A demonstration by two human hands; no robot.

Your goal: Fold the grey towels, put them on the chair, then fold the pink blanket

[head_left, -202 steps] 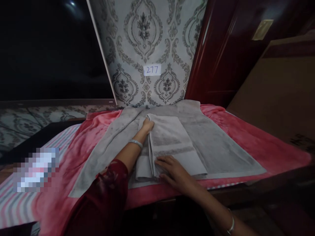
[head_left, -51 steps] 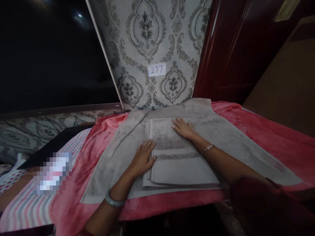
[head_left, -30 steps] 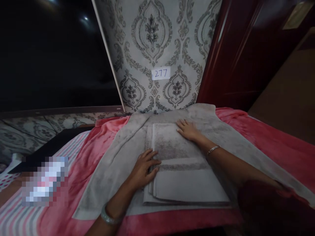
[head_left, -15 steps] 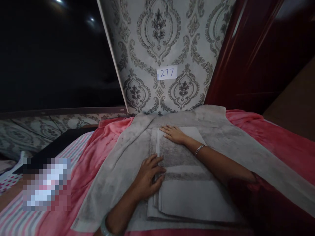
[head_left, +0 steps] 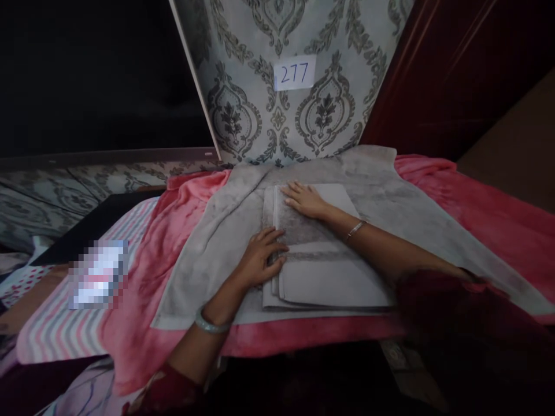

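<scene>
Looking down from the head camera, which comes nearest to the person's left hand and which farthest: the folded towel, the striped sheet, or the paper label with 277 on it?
From the left hand:
1. Folded towel: the fingers rest on its left edge, so it is touching.
2. Striped sheet: off to the left, past the pink blanket.
3. Paper label: up on the patterned wall behind, farthest.

Head-worn view, forward and down
</scene>
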